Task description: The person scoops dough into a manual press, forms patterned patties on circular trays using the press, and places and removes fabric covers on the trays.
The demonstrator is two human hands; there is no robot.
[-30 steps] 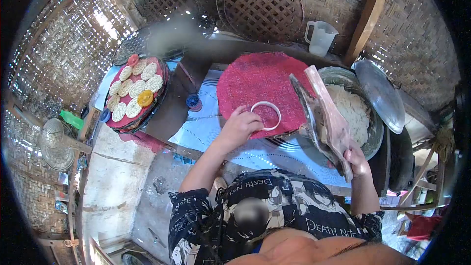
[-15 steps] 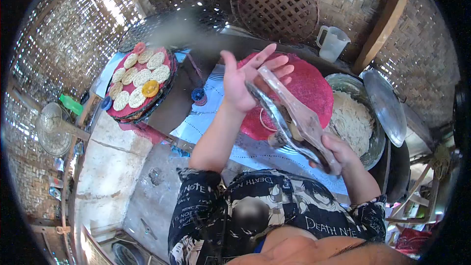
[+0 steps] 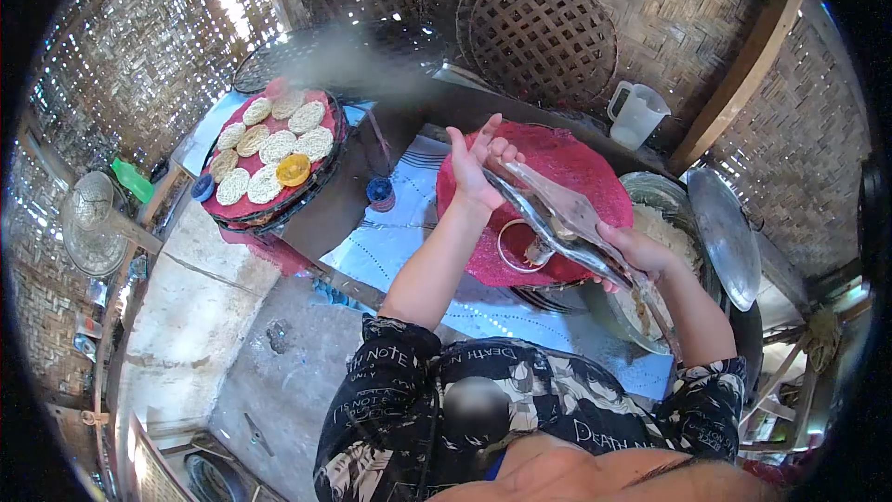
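Observation:
A long two-handled press point(image 3: 570, 208), one bar pale and the other dark and shiny, slants across in front of me. My left hand point(image 3: 478, 172) curls its fingers around the upper end, thumb sticking up. Lower down, my right hand point(image 3: 641, 251) grips the press with its fingers wrapped around the bars. Beneath it lies a round tray with red mesh cloth point(image 3: 465, 223), with a pale ring point(image 3: 503, 244) on it. Part of that ring is hidden behind the press.
Left, a red-covered round tray point(image 3: 269, 214) bears several pale coiled noodle discs point(image 3: 277, 147). Steam rises behind it. On the right stand a basin of pale dough point(image 3: 655, 223), a metal lid point(image 3: 725, 237) and a plastic jug point(image 3: 638, 116). A blue spool-like item point(image 3: 381, 193) sits mid-table.
My left hand's spread fingers have curled around the press's upper end. The press has shifted slightly right and down, and the view has moved a little.

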